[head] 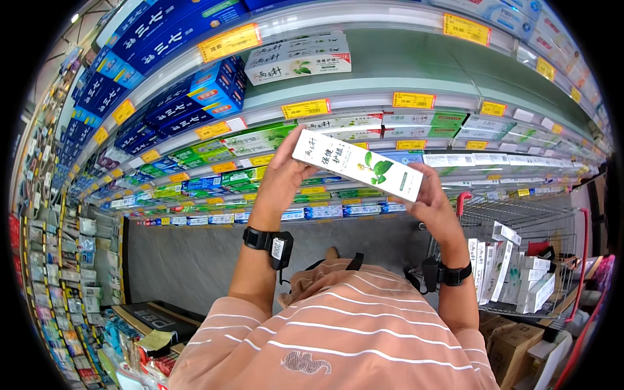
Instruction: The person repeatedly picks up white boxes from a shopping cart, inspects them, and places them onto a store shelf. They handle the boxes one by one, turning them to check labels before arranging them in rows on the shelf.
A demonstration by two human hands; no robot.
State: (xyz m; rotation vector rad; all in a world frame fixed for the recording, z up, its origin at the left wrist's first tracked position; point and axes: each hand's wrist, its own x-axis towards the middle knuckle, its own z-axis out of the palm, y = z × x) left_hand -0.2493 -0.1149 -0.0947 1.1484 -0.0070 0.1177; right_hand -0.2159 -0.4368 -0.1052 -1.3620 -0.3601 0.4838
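Between my two hands a long white toothpaste carton with a green leaf picture is held up, tilted down to the right. My left hand grips its left end, and my right hand grips the right end. Behind it runs a store shelf of toothpaste. On that shelf, up and to the left, lie several similar white cartons, side by side. Dark blue toothpaste cartons are stacked to their left. The lower tiers, partly hidden by my hands, hold green and white cartons.
A wire shopping cart with red trim stands at my right, holding several white cartons. Cardboard boxes sit below it. Hanging goods line the left side. A black box lies at lower left. Yellow price tags edge the shelves.
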